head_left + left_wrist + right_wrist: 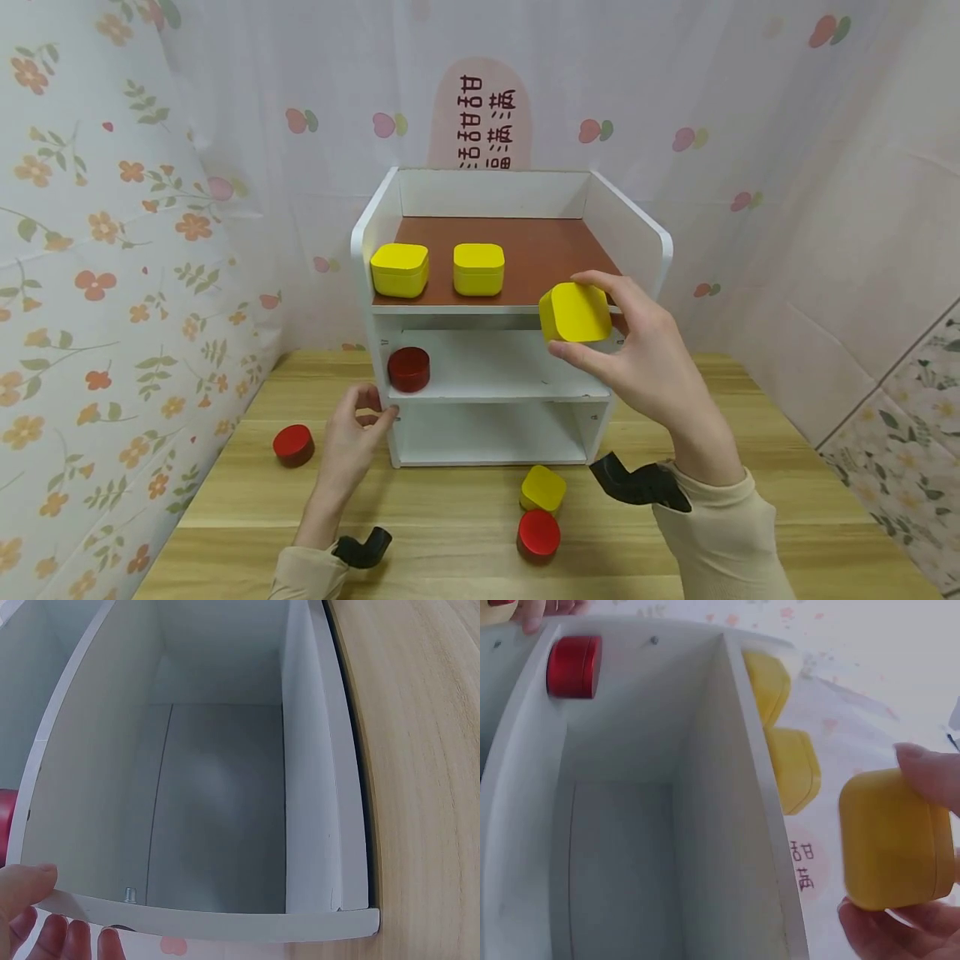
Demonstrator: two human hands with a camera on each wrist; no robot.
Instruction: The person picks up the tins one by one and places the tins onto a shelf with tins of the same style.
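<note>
In the head view my right hand (648, 354) holds a yellow square box (581, 313) with rounded corners between thumb and fingers, in front of the top level's right side. The right wrist view shows this yellow box (889, 838) apart from the shelf. My left hand (358, 433) holds the left side panel of the white shelf unit (487, 400), with the thumb at its front edge. Two more yellow boxes, one at the left end (401, 271) and one beside it (478, 270), stand on the brown top level. A red round tin (409, 370) sits at the middle level's left.
On the wooden table (450, 533), a yellow box (542, 489) lies in front of the shelf with a red tin (538, 535) touching or close to it. Another red tin (293, 446) lies left of my left hand. Patterned curtains (300, 192) hang behind and at the sides.
</note>
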